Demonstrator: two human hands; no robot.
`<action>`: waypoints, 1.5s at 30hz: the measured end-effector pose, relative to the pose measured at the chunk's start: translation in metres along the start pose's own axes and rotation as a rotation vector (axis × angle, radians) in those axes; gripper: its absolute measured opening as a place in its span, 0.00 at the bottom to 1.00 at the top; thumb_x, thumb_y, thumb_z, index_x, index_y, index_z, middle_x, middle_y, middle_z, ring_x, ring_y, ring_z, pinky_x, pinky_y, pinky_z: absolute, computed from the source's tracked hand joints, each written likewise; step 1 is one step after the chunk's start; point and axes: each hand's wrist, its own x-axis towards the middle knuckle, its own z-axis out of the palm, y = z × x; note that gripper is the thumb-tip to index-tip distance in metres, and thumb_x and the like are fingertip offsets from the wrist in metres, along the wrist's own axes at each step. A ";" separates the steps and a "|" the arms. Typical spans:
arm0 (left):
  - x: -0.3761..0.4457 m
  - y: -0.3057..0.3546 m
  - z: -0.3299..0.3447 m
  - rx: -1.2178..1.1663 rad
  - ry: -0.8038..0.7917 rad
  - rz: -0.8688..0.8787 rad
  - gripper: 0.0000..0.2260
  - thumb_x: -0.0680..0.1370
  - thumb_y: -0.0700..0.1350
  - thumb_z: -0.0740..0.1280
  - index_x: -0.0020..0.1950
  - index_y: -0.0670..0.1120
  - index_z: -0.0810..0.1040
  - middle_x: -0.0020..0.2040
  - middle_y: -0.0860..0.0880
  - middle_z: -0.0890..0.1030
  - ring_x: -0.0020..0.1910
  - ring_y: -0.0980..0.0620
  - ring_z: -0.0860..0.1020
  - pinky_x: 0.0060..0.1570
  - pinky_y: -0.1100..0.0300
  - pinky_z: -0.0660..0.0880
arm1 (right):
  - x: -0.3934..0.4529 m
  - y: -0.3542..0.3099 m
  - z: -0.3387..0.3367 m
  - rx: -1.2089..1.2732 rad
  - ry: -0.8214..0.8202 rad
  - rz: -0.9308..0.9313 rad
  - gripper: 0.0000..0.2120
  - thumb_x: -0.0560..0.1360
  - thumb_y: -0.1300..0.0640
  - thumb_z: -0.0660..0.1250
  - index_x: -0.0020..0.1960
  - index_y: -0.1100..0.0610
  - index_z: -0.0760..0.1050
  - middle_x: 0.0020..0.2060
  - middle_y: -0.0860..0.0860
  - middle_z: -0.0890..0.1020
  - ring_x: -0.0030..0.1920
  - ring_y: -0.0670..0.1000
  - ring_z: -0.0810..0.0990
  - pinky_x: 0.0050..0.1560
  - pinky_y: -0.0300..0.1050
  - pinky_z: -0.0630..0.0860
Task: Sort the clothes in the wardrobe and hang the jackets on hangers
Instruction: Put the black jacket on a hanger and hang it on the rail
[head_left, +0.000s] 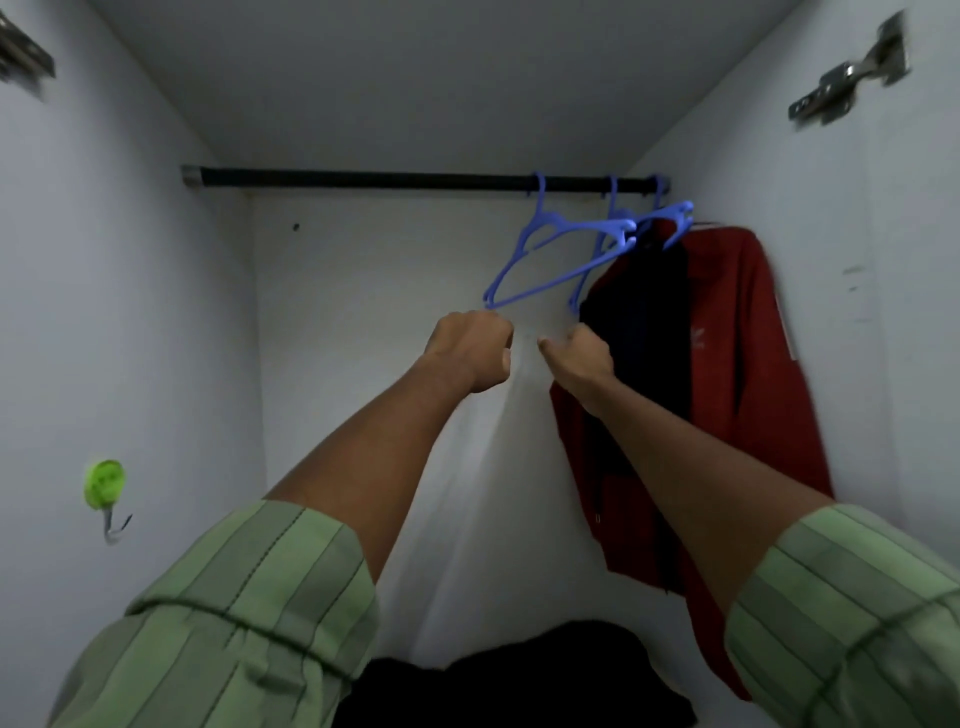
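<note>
left hand (470, 348): fingers curled on near tip of empty blue hanger (558, 254), likely unhooking it
right hand (579, 358): fingers curled, grip unclear

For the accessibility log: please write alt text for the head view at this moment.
Inside a white wardrobe, the left hand grips the lower end of an empty blue plastic hanger on the black metal rail, the right hand curled beside it. A red jacket hangs at right; dark folded clothing lies below.

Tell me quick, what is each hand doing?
Left hand: gripping the lower end of a blue plastic hanger.
Right hand: fingers curled; a hold cannot be told.
</note>
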 end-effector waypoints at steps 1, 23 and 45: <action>0.008 -0.004 -0.004 0.005 0.016 0.001 0.11 0.78 0.48 0.63 0.57 0.51 0.82 0.56 0.48 0.83 0.51 0.42 0.82 0.48 0.50 0.79 | 0.010 -0.006 -0.007 0.122 0.050 0.055 0.26 0.75 0.41 0.68 0.63 0.59 0.72 0.56 0.56 0.79 0.54 0.59 0.81 0.49 0.51 0.80; 0.041 -0.044 0.022 0.007 0.084 0.013 0.12 0.79 0.48 0.63 0.58 0.50 0.82 0.56 0.49 0.81 0.50 0.44 0.81 0.45 0.54 0.74 | 0.074 -0.078 -0.034 0.276 0.468 -0.157 0.19 0.84 0.48 0.60 0.51 0.62 0.81 0.43 0.59 0.83 0.47 0.60 0.82 0.45 0.49 0.76; -0.079 0.037 0.135 -0.378 -0.201 -0.194 0.10 0.78 0.49 0.63 0.54 0.52 0.83 0.54 0.50 0.84 0.53 0.44 0.82 0.52 0.51 0.79 | -0.092 0.090 0.079 0.509 0.218 0.204 0.11 0.80 0.50 0.64 0.51 0.54 0.84 0.41 0.53 0.86 0.45 0.56 0.85 0.50 0.52 0.81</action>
